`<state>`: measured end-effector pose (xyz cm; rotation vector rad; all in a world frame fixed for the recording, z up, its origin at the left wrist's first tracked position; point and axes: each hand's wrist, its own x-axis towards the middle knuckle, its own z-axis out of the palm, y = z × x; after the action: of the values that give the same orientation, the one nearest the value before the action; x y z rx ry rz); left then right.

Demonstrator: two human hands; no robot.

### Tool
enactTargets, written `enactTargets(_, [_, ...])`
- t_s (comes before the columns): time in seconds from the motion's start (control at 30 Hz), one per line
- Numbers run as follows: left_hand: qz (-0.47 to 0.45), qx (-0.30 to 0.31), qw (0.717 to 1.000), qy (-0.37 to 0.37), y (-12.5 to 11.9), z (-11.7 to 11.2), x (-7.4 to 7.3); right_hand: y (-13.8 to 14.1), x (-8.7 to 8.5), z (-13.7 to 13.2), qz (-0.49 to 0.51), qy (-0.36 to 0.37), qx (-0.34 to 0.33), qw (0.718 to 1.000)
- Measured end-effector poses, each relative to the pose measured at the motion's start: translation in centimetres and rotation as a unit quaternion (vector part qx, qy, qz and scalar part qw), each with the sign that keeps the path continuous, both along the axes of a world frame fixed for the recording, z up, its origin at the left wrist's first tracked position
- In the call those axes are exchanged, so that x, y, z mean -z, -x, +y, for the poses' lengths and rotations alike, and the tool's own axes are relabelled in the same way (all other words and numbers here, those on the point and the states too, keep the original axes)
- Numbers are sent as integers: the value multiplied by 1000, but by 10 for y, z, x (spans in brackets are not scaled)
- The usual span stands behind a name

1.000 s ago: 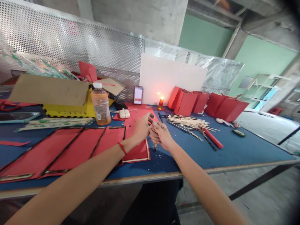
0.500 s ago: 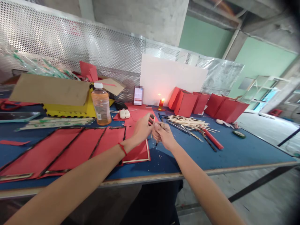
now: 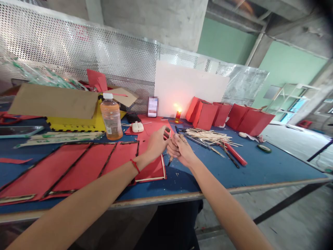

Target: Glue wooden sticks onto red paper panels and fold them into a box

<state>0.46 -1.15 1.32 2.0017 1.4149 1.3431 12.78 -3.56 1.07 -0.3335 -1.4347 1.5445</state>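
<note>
My left hand (image 3: 156, 144), with a red string around its wrist, and my right hand (image 3: 180, 150) meet in the air above the middle of the blue table (image 3: 260, 170). The left fingers pinch a thin stick (image 3: 167, 134) with a dark end. The right fingers close on a small dark tool (image 3: 170, 161), mostly hidden, whose tip shows below the hand. Under my hands lies a red paper panel (image 3: 151, 170) edged with dark strips. Loose wood shavings (image 3: 179, 173) are scattered near it.
A pile of wooden sticks (image 3: 208, 135) lies right of my hands, beside a red tube (image 3: 235, 154). Folded red paper pieces (image 3: 205, 116) and a lit candle (image 3: 178, 116) stand behind. At left are an orange-filled bottle (image 3: 111, 118), a cardboard sheet (image 3: 53, 100) and several red panels (image 3: 70, 166).
My hands have drawn closer together, with the right hand shifting toward the left. The view has tilted slightly. Nothing on the table has visibly moved.
</note>
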Motion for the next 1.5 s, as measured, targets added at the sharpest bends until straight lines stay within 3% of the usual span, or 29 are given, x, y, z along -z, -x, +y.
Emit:
enactTargets(0.07, [-5, 3, 1000, -5, 1, 3, 2, 0, 1, 1, -17, 15, -26, 999])
enactTargets(0.1, [-9, 2, 1000, -7, 1, 5, 3, 1, 2, 3, -18, 16, -4, 1000])
enactTargets(0.2, [-24, -10, 1000, -3, 2, 10, 6, 2, 4, 8, 16, 3, 140, 990])
enactTargets(0.27, [-24, -19, 1000, -1, 2, 11, 7, 3, 4, 12, 35, -2, 179, 983])
enactTargets(0.43, [-13, -26, 1000, 10, 1, 8, 3, 2, 8, 18, 29, 51, 95, 994])
enactTargets(0.6, [0, -41, 999, 15, -1, 7, 2, 2, 10, 24, 62, 24, 250, 966])
enactTargets(0.8, [12, -33, 999, 7, 0, 9, 3, 4, 8, 22, 21, 33, 134, 990])
enactTargets(0.97, [19, -39, 999, 2, 0, 9, 4, 3, 10, 27, 20, -2, 297, 955])
enactTargets(1.1, [24, -40, 999, 5, 0, 9, 4, 0, 9, 30, -45, -47, 327, 943])
enactTargets(1.27, [18, -33, 999, 6, 0, 10, 4, -7, 8, 28, -124, -40, 328, 936])
enactTargets(1.43, [12, -26, 1000, 7, 1, 6, 3, -20, 7, 19, -234, -121, 364, 893])
enactTargets(1.5, [21, -27, 999, 10, 2, 4, 2, -27, 4, 11, -292, -175, 343, 876])
